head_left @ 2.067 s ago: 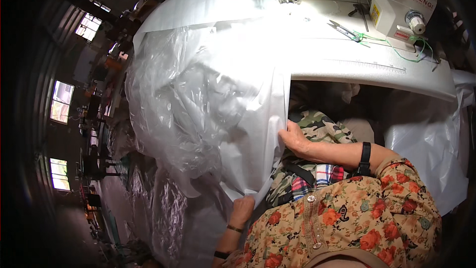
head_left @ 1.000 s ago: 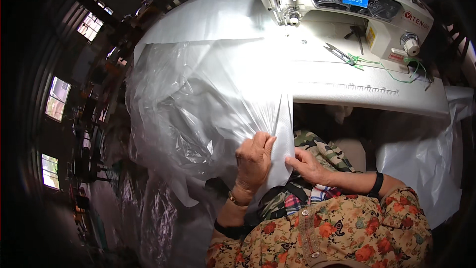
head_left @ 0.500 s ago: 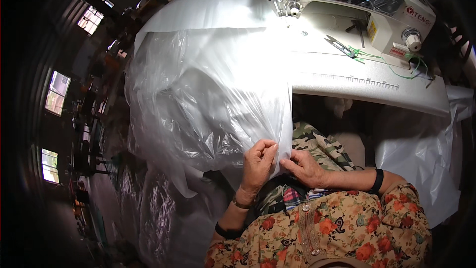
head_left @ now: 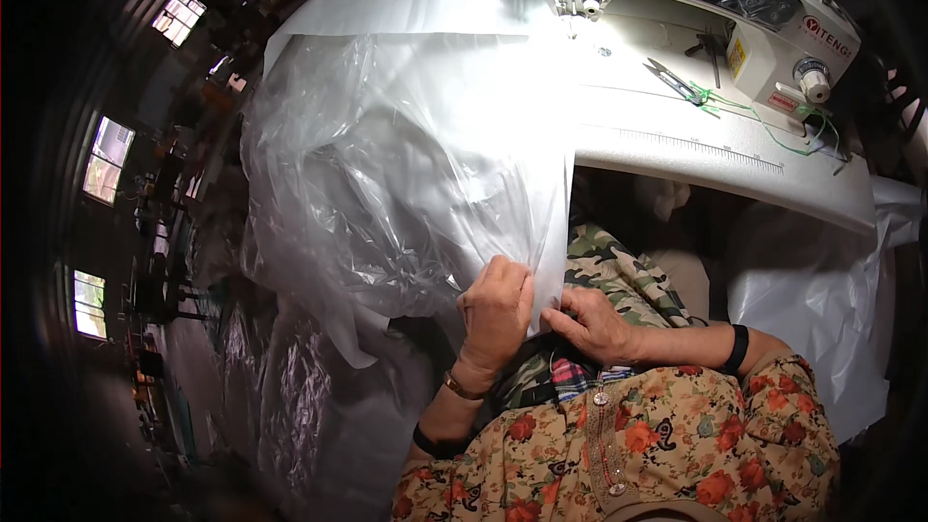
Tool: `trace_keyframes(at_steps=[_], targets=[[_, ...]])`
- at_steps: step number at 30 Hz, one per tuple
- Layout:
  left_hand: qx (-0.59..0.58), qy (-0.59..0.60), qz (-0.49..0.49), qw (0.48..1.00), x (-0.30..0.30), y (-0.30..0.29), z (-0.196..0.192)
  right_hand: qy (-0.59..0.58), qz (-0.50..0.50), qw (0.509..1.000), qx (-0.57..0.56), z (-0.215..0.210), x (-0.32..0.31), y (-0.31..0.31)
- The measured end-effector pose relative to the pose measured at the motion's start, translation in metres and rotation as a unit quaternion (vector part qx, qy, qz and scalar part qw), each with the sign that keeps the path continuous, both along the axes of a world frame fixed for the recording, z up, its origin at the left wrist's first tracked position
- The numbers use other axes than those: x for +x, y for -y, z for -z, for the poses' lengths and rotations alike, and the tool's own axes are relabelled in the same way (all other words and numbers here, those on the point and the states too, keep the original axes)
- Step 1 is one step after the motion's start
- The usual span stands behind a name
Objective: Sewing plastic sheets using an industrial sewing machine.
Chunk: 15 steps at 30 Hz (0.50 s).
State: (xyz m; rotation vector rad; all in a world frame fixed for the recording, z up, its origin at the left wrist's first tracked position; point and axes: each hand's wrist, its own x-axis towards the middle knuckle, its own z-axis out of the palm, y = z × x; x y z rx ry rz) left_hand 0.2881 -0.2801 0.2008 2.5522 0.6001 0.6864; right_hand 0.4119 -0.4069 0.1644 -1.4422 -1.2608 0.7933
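Note:
A large translucent plastic sheet (head_left: 387, 164) spreads over the left part of the sewing table and hangs down toward my lap. Its right border runs as a straight, folded-looking strip down to my hands. My left hand (head_left: 498, 307) is closed on this border, knuckles up, fingertips hidden. Just right of it, my right hand (head_left: 596, 324) pinches the same edge between thumb and fingers. The sewing machine (head_left: 744, 10) stands beyond, at the upper right, its lamp glaring on the sheet near the needle area (head_left: 588, 5).
Thread snips (head_left: 677, 82) with green thread lie on the machine bed (head_left: 667, 130), whose front edge carries a ruler scale. More plastic sheeting (head_left: 812, 300) hangs at the right. Further crumpled plastic (head_left: 295, 396) lies low at the left. A dark workroom with windows (head_left: 108, 159) extends leftward.
My left hand has turned from a fingertip pinch to a knuckles-up grip on the border. My right hand stays nearly in place. The view has shifted slightly, and the sheet's folds have moved.

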Motion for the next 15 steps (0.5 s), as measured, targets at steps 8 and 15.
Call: trace_keyframes(at_steps=[8,15], targets=[[-0.067,0.038,0.115,0.99,0.0,0.004,-0.022,0.054,0.012,0.994,0.09,-0.001,-0.001,0.0],[-0.178,0.08,0.111,0.975,0.0,0.006,-0.013,0.134,-0.006,0.982,0.137,-0.004,0.001,0.003]])
